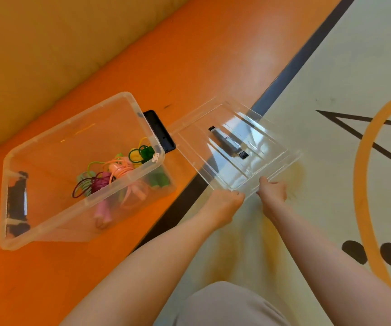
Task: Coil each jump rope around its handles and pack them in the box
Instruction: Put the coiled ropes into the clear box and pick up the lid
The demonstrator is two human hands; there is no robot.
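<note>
A clear plastic box (48,147) stands open on the orange floor at the left. Inside it lie several coiled jump ropes (117,170) in green, yellow, orange, pink and magenta. The box's clear lid (260,147), with a grey handle (227,143) on top, is to the right of the box and held by its near edge. My left hand (222,203) grips that edge on the left. My right hand (273,190) grips the same edge just to the right.
A black latch (159,130) hangs at the box's far end and another (17,203) at its near end. A dark stripe (291,74) divides the orange floor from a pale floor with painted markings. My knee (232,304) shows at the bottom.
</note>
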